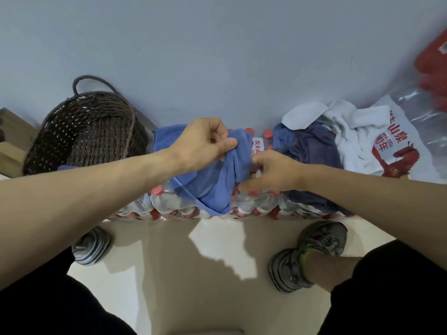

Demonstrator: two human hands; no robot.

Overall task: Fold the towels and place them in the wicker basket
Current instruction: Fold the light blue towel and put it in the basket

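A light blue towel lies bunched on shrink-wrapped packs of water bottles, with one end hanging over their front. My left hand pinches its upper edge between thumb and fingers. My right hand grips the towel's right side, fingers curled down onto it. A dark brown wicker basket with a loop handle stands to the left against the wall; a bit of blue cloth shows at its lower edge. To the right lies a heap of towels: a dark blue one and a white one.
A grey wall rises right behind the bottle packs. Another plastic-wrapped pack with red print sits at the far right. My two shoes stand on the pale tiled floor in front. A wooden step is at the far left.
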